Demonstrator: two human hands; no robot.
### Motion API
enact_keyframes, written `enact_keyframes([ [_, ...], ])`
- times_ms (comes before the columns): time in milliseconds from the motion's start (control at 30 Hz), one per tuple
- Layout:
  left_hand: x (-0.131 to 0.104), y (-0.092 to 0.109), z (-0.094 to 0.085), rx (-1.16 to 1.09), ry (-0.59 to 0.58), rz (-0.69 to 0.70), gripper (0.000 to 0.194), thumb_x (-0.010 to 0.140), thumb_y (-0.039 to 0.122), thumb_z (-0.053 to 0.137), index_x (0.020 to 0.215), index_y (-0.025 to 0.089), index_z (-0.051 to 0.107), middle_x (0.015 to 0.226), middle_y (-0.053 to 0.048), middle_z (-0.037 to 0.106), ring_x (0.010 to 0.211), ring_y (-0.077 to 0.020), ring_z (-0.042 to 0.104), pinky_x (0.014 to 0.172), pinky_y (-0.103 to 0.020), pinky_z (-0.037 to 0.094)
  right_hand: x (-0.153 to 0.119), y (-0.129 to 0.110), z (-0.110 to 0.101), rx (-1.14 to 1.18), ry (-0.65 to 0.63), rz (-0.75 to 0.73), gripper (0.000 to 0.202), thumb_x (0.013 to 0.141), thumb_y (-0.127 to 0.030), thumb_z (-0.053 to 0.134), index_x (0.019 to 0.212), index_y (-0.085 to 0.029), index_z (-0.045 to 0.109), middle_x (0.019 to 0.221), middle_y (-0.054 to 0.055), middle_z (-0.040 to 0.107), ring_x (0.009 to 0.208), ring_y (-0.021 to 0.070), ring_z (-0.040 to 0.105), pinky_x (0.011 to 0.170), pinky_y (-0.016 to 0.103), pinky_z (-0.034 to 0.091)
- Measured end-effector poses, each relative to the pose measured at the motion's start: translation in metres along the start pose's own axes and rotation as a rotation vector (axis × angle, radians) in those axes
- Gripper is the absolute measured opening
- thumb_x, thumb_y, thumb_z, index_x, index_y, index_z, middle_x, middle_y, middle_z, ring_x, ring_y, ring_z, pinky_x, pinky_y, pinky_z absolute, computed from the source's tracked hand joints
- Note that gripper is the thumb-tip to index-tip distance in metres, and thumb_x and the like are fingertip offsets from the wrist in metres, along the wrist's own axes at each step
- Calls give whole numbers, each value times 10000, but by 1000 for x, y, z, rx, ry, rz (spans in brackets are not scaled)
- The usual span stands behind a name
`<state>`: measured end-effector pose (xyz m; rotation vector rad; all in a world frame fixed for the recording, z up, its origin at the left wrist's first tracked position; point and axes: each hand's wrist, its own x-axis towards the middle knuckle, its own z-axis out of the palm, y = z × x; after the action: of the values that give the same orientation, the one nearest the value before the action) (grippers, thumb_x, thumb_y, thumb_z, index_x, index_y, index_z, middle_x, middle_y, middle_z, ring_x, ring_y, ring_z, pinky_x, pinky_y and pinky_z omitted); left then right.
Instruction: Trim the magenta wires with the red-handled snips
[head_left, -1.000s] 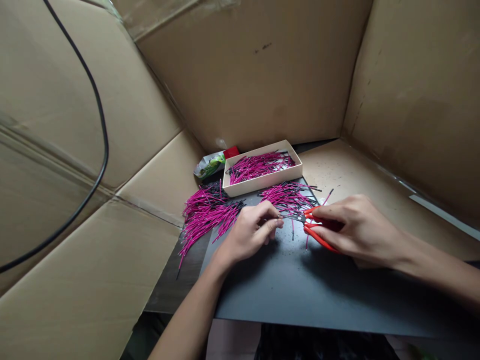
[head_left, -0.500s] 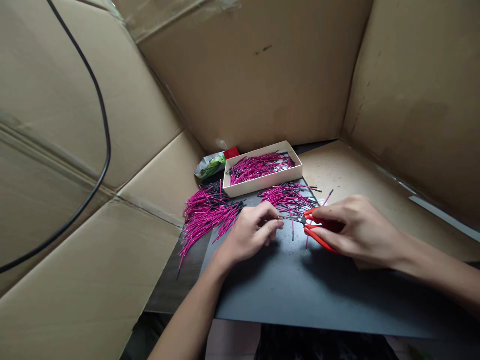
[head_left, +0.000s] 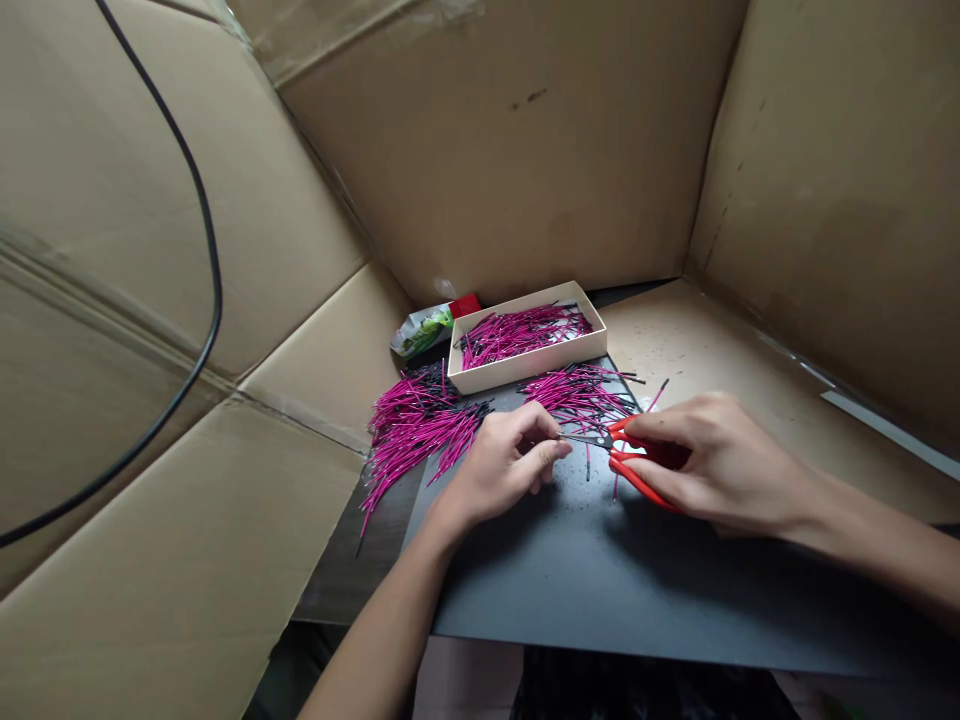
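Observation:
My right hand (head_left: 716,460) is closed around the red handles of a small pair of scissors (head_left: 639,472). Their dark blades point left and reach the fingertips of my left hand (head_left: 517,455). Thumb and forefinger of that hand are pinched together; what they hold is too small and hidden to make out. Just beyond my hands lies a heap of magenta wires with black ends (head_left: 577,395). A larger pile of the same wires (head_left: 420,430) spreads out left of my left hand. Loose pieces and dark specks lie beneath the blades.
Behind the piles stands a cream cardboard box (head_left: 525,372) holding more magenta wires. A green, white and red packet (head_left: 427,328) lies beside it. Tall cardboard walls (head_left: 510,150) surround the dark grey board (head_left: 540,590). A black cable (head_left: 206,230) hangs at left.
Almost nothing differs. Both hands and the scissors keep their places, and the whole view has shifted very slightly.

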<state>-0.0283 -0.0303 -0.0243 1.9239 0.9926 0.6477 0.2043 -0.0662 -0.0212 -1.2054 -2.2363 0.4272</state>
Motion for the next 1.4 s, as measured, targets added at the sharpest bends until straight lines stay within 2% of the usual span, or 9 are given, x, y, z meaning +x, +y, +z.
enact_keyframes([
  [300, 0, 0, 1, -39, 13, 14, 138, 872, 256, 593, 803, 152, 534, 562, 29, 564, 405, -69, 504, 397, -175, 410, -1, 0, 2, 5, 53, 20, 218, 826, -287, 550, 861, -171, 732, 501, -13, 549, 442, 94, 415, 473, 263, 295],
  [433, -1, 0, 1, -35, 2, 0, 136, 872, 257, 595, 810, 154, 532, 561, 33, 564, 401, -67, 503, 394, -172, 403, 0, 0, 3, 7, 30, 18, 205, 821, -291, 561, 850, -181, 731, 486, -21, 534, 429, 90, 397, 464, 265, 282],
  [667, 0, -1, 0, -31, -7, 11, 134, 873, 252, 589, 807, 153, 530, 562, 33, 562, 403, -66, 504, 395, -171, 401, -2, 4, 2, 5, 16, -9, 235, 832, -290, 545, 909, -166, 730, 544, 9, 594, 455, 101, 455, 484, 265, 309],
  [867, -1, -1, 0, -27, -7, 2, 156, 871, 272, 600, 801, 155, 524, 558, 35, 564, 398, -66, 509, 391, -170, 398, -1, 0, 1, 9, 74, 19, 187, 808, -296, 567, 790, -183, 714, 492, -22, 524, 444, 89, 393, 474, 255, 287],
  [1200, -1, 0, 0, -20, -12, -9, 162, 863, 282, 615, 800, 157, 534, 562, 34, 563, 393, -70, 515, 375, -172, 400, -1, 3, 2, 3, 10, -21, 233, 840, -295, 540, 891, -165, 727, 520, -3, 573, 438, 93, 426, 478, 262, 300],
  [1400, -1, -1, 0, -21, -4, 0, 162, 860, 278, 619, 799, 157, 529, 568, 32, 565, 395, -67, 516, 375, -168, 404, -1, 1, 1, 3, 35, 10, 202, 823, -295, 560, 835, -176, 723, 508, -13, 551, 445, 92, 414, 473, 259, 290],
])
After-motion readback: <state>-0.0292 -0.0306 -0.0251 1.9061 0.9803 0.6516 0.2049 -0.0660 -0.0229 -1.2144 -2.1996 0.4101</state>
